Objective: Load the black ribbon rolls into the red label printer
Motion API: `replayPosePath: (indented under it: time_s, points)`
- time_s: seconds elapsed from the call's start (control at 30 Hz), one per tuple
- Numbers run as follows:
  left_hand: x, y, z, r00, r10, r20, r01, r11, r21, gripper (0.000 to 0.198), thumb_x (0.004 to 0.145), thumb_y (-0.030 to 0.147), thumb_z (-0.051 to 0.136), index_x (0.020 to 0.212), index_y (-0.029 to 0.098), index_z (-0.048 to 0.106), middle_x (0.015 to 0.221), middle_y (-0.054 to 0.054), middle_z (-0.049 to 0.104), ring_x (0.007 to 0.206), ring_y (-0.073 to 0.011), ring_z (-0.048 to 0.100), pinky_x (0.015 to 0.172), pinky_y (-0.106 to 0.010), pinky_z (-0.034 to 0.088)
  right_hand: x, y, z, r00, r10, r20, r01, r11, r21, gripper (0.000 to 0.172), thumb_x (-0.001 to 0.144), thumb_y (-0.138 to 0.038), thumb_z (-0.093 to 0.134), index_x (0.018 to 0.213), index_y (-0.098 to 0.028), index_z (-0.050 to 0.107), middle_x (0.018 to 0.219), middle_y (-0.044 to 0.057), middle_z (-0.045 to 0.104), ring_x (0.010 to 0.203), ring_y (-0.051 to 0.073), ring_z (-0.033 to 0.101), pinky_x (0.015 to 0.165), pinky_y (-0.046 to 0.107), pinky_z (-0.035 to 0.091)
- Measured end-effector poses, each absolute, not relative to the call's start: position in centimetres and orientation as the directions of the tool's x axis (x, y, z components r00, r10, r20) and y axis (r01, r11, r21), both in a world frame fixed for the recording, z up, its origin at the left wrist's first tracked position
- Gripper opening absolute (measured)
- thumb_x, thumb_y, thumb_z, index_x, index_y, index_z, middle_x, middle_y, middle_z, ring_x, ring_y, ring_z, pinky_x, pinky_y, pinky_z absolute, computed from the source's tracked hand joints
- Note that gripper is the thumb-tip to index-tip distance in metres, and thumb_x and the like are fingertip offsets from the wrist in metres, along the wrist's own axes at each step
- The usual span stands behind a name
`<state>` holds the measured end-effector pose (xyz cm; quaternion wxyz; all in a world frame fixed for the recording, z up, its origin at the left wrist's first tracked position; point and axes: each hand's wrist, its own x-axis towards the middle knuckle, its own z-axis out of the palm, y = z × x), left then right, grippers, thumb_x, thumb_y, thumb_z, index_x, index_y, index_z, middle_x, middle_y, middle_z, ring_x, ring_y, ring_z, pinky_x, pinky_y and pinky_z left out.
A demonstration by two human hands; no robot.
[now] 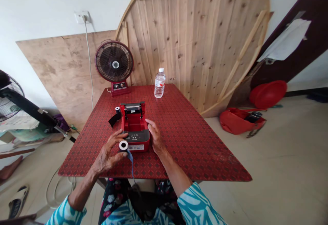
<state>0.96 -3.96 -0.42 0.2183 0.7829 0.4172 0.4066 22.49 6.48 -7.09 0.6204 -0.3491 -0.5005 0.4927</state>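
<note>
A red and black label printer (pixel 135 144) sits on the table with its lid raised and its inner bay exposed. My left hand (pixel 109 155) is at its front left corner, thumb against a dark roll with a white-rimmed core (pixel 123 145), index finger reaching to the printer's black top. A bluish strip (pixel 132 163) trails from that roll past the table edge. Along the printer's right side, my right hand (pixel 156 138) grips the wall, fingertips at its upper edge. Another small roll (pixel 117 109) stands behind on the left, with a black strip (pixel 114 119) curling from it.
The table (pixel 194 150) has a red patterned cover. A red fan (pixel 114 62) and a water bottle (pixel 160 83) stand at its back. Behind leans a large round wooden board (pixel 189 40). A red bag (pixel 238 122) and red basin (pixel 269 94) are on the right.
</note>
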Motion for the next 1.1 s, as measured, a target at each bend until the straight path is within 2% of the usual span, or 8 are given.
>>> replayPosePath:
  time_s: [1.1]
  points:
    - [1.55,-4.19,-0.36,0.275,0.848,0.453,0.481,-0.529,0.699,0.029,0.084,0.033,0.069,0.109,0.021,0.06,0.135,-0.014,0.059,0.142,-0.0323,0.034,0.111,-0.061,0.032,22.46,6.34,-6.64,0.033,0.972,0.234,-0.253,0.234,-0.939,0.037,0.083,-0.05,0.058,0.112,-0.029,0.068,0.117,0.001,0.069,0.121,0.024,0.055,0.104,0.042,0.043]
